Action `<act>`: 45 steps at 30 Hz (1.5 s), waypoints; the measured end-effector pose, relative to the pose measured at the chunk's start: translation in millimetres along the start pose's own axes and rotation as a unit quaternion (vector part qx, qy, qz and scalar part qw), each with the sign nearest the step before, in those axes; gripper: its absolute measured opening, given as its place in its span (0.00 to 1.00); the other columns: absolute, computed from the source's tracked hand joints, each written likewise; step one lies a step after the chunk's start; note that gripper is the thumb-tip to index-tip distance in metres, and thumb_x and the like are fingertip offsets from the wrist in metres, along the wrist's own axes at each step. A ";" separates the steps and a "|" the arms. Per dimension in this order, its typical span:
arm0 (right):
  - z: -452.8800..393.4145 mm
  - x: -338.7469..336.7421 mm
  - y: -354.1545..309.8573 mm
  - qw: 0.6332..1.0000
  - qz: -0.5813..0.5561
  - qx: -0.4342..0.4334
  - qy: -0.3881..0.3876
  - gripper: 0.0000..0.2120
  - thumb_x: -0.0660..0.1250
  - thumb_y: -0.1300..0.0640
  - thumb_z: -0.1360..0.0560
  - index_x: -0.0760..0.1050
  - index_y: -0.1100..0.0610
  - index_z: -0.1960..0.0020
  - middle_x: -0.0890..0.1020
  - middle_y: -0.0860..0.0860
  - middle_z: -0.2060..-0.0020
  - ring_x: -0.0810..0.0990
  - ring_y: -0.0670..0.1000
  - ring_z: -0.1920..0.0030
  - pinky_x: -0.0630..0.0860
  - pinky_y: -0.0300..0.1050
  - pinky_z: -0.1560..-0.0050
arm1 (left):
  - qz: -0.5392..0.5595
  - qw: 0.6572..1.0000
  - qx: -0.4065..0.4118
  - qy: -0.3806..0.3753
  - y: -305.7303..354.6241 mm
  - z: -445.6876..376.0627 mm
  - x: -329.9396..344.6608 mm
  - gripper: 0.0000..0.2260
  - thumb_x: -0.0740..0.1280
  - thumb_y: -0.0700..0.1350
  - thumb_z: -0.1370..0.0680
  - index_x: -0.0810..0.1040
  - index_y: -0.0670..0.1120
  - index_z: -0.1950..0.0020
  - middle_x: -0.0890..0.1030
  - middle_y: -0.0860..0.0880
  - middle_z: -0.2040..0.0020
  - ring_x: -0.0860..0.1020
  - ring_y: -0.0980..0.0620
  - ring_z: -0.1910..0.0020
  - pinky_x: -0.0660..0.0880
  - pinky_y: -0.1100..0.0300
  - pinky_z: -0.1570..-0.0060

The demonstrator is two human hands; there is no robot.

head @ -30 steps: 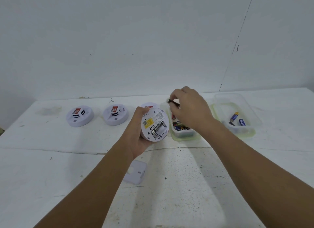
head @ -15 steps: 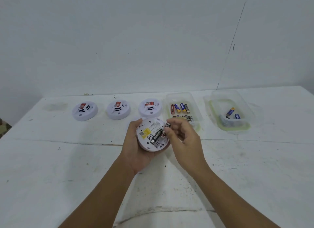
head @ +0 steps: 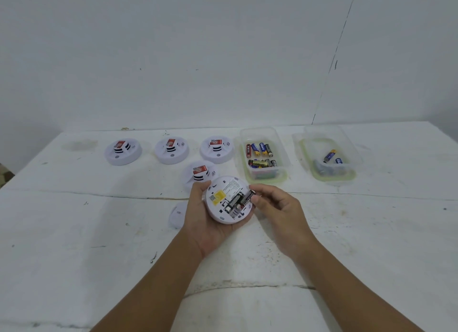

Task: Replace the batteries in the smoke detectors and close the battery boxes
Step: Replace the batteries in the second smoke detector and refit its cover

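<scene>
My left hand [head: 203, 220] grips a white smoke detector [head: 224, 200] turned back side up, its battery compartment uncovered. One black battery [head: 232, 202] lies in the compartment. My right hand [head: 277, 209] pinches a second black battery [head: 247, 198] by its upper end, slanted into the slot beside the first. The detector's white battery cover [head: 176, 214] lies on the table, partly hidden behind my left wrist.
Several more white detectors stand face up: three in a back row [head: 123, 151] [head: 171, 149] [head: 217, 148] and one [head: 200, 174] just behind my left hand. A clear box [head: 280, 168] holds several batteries; a second clear box [head: 352, 173] further right holds a few.
My right hand carried a battery from the clear box to the held detector and now sets it into the compartment. The view has tilted down and both hands came nearer.
</scene>
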State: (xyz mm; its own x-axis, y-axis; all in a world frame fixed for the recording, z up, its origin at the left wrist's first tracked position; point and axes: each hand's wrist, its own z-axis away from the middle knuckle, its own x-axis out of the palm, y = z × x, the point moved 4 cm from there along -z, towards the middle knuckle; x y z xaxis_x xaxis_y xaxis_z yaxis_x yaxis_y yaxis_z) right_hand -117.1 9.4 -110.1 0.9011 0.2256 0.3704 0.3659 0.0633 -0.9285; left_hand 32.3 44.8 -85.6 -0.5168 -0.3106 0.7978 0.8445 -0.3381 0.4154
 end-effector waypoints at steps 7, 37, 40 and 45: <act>-0.5 0.5 1.9 1.000 -0.003 0.016 -0.011 0.26 0.85 0.46 0.36 0.86 0.57 0.43 0.86 0.61 0.49 0.81 0.60 0.47 0.73 0.67 0.32 | -0.017 1.000 0.005 -0.013 -1.1 -4.6 -3.0 0.29 0.66 0.58 0.26 0.79 0.39 0.33 0.81 0.33 0.37 0.80 0.35 0.41 0.77 0.38 0.40; 19.9 11.6 -33.4 0.981 0.139 -0.106 0.080 0.10 0.62 0.57 0.14 0.80 0.53 0.37 0.81 0.52 0.64 0.79 0.51 0.62 0.81 0.46 0.52 | -0.022 0.999 -0.011 -0.025 -5.1 -8.1 -7.5 0.30 0.65 0.59 0.22 0.76 0.39 0.28 0.79 0.31 0.34 0.79 0.30 0.36 0.73 0.35 0.34; 15.7 15.3 -38.3 0.971 0.210 -0.104 0.052 0.13 0.73 0.53 0.20 0.78 0.47 0.36 0.84 0.51 0.62 0.82 0.54 0.62 0.82 0.51 0.53 | -0.038 0.999 -0.012 -0.026 -4.4 -9.6 -9.2 0.30 0.61 0.61 0.19 0.75 0.39 0.27 0.79 0.32 0.33 0.80 0.33 0.37 0.74 0.37 0.34; 13.1 14.0 -35.1 0.957 0.263 -0.113 0.053 0.08 0.81 0.53 0.29 0.84 0.47 0.53 0.85 0.50 0.61 0.80 0.59 0.60 0.81 0.61 0.55 | -0.032 0.999 -0.011 -0.023 -3.9 -7.7 -7.2 0.27 0.62 0.59 0.19 0.77 0.38 0.31 0.81 0.33 0.35 0.82 0.36 0.41 0.76 0.39 0.39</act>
State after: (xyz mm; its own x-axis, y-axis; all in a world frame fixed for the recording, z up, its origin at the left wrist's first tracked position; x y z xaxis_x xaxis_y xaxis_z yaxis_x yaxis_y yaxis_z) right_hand -120.3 23.0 -72.6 0.9886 0.0682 -0.1346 -0.1141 -0.2455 -0.9627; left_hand 31.7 41.5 -96.3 -0.5629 -0.2463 0.7890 0.8058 -0.3758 0.4576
